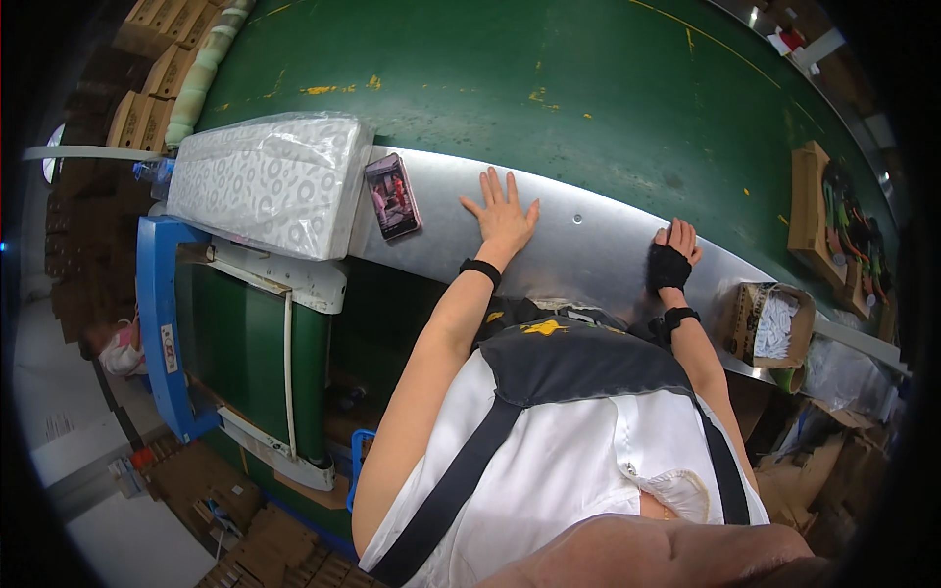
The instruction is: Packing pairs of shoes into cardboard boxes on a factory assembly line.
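A worker leans over a curved silver sheet-metal ledge (pixel 588 245) edging a broad green conveyor belt (pixel 510 88). The left hand (pixel 502 216), a black band at its wrist, lies flat and splayed on the bare metal, released and grasping nothing. The right hand (pixel 672 257), in a black fingerless glove, rests on the ledge's far edge with fingers curled loosely; it holds nothing either.

Just left of the left hand lies a slim smartphone in a pink case (pixel 393 195), screen up and lit, flat on the metal. It looks light, rigid and breakable, likely to slide on the smooth sheet, and is best taken by its long edges. Beyond it, further left, a bulky white patterned package wrapped in clear plastic film (pixel 267 181) sits touching the ledge; it appears soft and slippery.

To the right of the right hand stands an open brown cardboard box of white items (pixel 772 323). Further off on the belt rests a cardboard tray of dark goods (pixel 833 220). Nothing stands between the left hand and the phone.
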### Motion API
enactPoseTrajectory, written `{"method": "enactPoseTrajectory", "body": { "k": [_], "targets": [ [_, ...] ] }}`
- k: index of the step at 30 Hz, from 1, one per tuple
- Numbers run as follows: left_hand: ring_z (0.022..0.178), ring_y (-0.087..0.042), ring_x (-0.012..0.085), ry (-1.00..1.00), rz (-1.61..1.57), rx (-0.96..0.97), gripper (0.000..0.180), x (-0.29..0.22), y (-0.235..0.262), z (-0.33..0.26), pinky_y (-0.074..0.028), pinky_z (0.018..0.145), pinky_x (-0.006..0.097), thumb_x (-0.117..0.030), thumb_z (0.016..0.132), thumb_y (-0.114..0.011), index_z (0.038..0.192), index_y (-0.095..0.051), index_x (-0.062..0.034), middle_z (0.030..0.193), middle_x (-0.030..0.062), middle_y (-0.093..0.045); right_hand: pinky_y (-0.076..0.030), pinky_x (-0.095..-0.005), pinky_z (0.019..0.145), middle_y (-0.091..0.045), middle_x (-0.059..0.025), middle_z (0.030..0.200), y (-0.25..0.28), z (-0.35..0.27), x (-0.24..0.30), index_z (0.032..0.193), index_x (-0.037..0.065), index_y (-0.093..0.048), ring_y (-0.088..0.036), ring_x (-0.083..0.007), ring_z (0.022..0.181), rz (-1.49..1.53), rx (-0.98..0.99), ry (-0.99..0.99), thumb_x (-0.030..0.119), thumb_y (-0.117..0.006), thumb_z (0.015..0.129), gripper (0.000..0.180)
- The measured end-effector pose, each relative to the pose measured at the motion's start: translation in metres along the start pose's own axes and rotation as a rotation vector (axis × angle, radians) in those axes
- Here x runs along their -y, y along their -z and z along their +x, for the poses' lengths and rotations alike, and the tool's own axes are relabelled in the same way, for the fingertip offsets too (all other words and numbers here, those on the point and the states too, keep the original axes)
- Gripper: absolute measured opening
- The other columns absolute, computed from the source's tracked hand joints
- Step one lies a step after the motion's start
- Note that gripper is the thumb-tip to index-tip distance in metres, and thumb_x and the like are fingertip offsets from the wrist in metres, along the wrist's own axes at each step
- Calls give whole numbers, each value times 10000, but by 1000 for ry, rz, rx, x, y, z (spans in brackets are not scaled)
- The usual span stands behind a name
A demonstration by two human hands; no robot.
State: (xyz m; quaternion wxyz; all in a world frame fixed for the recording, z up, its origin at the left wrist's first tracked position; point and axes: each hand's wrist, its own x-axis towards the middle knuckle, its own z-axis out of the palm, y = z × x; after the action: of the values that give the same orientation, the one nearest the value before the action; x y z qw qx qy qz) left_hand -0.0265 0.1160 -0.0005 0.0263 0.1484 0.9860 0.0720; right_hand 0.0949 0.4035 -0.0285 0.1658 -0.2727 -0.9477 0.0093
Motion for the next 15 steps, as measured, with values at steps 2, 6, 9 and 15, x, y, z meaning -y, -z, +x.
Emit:
{"method": "enactPoseTrajectory", "body": {
  "k": [2, 6, 9, 15],
  "targets": [
    [1311, -42, 333, 38, 18, 23, 679, -2, 1, 0, -41, 918, 681, -488, 839, -329, 1348, -217, -53, 1407, 213, -70, -251, -396, 888, -495, -72, 1165, 1, 0, 0, 1083, 99, -529, -387, -200, 1152, 3, 14, -11, 269, -476, 774, 357],
    [1313, -44, 324, 45, 14, 16, 679, -3, 2, -1, -38, 927, 672, -487, 835, -336, 1347, -222, -55, 1408, 207, -73, -248, -396, 887, -494, -72, 1165, 1, 1, 1, 1089, 97, -524, -385, -201, 1152, -7, 30, -13, 269, -473, 776, 361],
    [1313, -56, 321, 46, 16, 15, 677, -4, 4, -1, -40, 932, 667, -487, 834, -336, 1344, -230, -54, 1408, 205, -83, -246, -398, 888, -492, -72, 1163, 0, 0, -1, 1093, 96, -521, -383, -201, 1153, 3, 28, -8, 270, -471, 779, 362],
    [1308, -69, 344, 25, -1, -26, 677, -2, 0, -2, -54, 916, 673, -482, 832, -362, 1330, -250, -39, 1393, 234, -115, -244, -402, 894, -494, -61, 1160, 0, 0, -1, 1097, 92, -520, -377, -200, 1158, 7, 26, 2, 276, -467, 787, 365]
  ]
}}
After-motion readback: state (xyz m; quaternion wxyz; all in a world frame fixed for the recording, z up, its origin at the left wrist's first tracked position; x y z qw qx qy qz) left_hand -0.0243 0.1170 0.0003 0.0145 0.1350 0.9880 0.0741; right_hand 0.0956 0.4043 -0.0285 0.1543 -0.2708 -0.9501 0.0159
